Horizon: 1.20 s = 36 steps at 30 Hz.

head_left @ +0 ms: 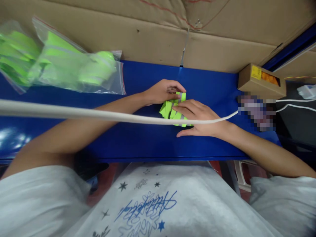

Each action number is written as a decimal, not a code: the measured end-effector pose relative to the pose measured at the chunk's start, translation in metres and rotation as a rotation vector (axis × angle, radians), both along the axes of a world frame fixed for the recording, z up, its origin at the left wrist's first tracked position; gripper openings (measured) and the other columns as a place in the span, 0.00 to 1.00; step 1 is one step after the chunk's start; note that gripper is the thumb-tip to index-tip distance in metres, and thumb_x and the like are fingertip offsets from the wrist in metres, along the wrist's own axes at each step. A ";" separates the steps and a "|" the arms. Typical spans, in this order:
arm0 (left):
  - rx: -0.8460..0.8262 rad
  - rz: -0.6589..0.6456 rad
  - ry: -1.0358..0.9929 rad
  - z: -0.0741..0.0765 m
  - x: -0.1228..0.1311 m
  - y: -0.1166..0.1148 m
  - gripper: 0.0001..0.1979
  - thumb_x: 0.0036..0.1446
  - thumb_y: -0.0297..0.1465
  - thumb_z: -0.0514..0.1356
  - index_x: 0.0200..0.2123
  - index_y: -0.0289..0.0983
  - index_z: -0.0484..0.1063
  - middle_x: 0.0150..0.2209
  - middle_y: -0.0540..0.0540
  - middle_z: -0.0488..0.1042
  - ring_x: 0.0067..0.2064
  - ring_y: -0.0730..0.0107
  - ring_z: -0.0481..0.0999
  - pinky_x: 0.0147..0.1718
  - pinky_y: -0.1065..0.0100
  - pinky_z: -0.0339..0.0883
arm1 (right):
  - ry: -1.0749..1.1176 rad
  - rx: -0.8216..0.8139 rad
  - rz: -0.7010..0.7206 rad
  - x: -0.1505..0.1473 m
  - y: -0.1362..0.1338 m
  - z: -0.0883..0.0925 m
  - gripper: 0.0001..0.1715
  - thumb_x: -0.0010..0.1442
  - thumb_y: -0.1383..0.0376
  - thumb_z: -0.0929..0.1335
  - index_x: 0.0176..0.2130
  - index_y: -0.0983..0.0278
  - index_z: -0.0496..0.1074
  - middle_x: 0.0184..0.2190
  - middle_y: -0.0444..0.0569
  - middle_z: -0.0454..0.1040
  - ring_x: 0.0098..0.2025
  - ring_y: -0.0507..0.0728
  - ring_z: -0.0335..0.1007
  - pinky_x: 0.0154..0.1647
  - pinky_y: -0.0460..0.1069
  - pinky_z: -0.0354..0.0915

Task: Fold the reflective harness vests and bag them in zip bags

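Observation:
A small bundle of neon-yellow reflective straps (168, 108) with grey stripes lies folded on the blue tabletop. My left hand (163, 92) is at its far left side, fingers curled and closed on a strap near the top of the bundle. From the right, my right hand (203, 113) lies over the bundle's right part; its fingers rest on the straps and its thumb is stretched out toward me, apart from them. The right palm hides part of the bundle. A white cable (118, 116) crosses in front of both arms, close to the camera.
Clear zip bags (81, 70) of neon-yellow material lie at the back left. At the back right stands a cardboard box (249, 79) with orange contents, and a pixelated item (259, 110) is in front of it. Cardboard (148, 39) lines the back of the blue table (138, 141).

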<state>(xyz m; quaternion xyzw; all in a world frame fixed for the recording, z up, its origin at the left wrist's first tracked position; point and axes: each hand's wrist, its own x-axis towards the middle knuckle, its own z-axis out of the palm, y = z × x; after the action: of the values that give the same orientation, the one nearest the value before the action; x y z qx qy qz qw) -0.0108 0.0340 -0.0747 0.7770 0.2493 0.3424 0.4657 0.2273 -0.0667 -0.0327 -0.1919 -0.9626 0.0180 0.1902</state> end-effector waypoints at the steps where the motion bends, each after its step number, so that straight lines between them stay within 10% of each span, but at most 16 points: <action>1: -0.001 0.008 0.000 0.000 0.000 0.000 0.31 0.59 0.54 0.72 0.51 0.33 0.80 0.50 0.38 0.84 0.52 0.60 0.84 0.56 0.58 0.78 | -0.013 0.006 -0.027 0.000 -0.003 -0.002 0.48 0.68 0.39 0.71 0.67 0.74 0.69 0.60 0.68 0.75 0.62 0.72 0.72 0.63 0.69 0.71; 11: -0.364 0.080 -0.067 0.024 -0.001 -0.015 0.14 0.62 0.40 0.72 0.47 0.38 0.84 0.49 0.43 0.84 0.49 0.64 0.82 0.49 0.66 0.73 | -0.042 -0.251 -0.096 -0.001 0.026 0.018 0.32 0.78 0.49 0.64 0.71 0.62 0.67 0.66 0.58 0.74 0.65 0.67 0.73 0.64 0.61 0.72; 16: -0.444 0.134 -0.124 0.028 0.000 -0.015 0.17 0.73 0.44 0.59 0.47 0.40 0.83 0.50 0.44 0.83 0.52 0.61 0.82 0.52 0.62 0.73 | -0.085 -0.403 -0.067 0.000 0.068 0.034 0.27 0.79 0.50 0.59 0.66 0.58 0.71 0.57 0.52 0.80 0.50 0.61 0.80 0.53 0.56 0.72; 27: 0.205 0.390 0.690 0.051 -0.001 -0.059 0.29 0.68 0.49 0.61 0.64 0.37 0.71 0.61 0.35 0.74 0.65 0.43 0.72 0.66 0.47 0.63 | 0.105 -0.305 -0.199 -0.001 0.092 -0.016 0.39 0.79 0.41 0.53 0.53 0.62 0.78 0.49 0.55 0.83 0.50 0.62 0.78 0.54 0.56 0.69; 32: 0.087 0.538 0.743 0.058 -0.025 -0.082 0.39 0.64 0.55 0.65 0.69 0.38 0.66 0.61 0.32 0.73 0.62 0.35 0.76 0.64 0.40 0.65 | 0.143 -0.317 -0.221 -0.003 0.085 -0.019 0.37 0.79 0.42 0.55 0.55 0.64 0.78 0.51 0.56 0.83 0.51 0.62 0.79 0.55 0.56 0.70; 36: -0.374 0.488 0.403 0.056 -0.042 -0.093 0.31 0.56 0.50 0.74 0.56 0.39 0.76 0.42 0.41 0.82 0.49 0.47 0.84 0.58 0.48 0.75 | 0.188 -0.312 -0.268 -0.004 0.079 -0.020 0.36 0.79 0.43 0.55 0.55 0.64 0.77 0.51 0.56 0.82 0.51 0.61 0.79 0.55 0.54 0.70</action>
<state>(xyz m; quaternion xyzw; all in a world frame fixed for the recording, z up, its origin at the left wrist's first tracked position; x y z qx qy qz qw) -0.0528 -0.0588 -0.0186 0.6481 0.5722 0.2320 0.4457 0.2233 0.0127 -0.0527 -0.3427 -0.8921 0.1592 0.2478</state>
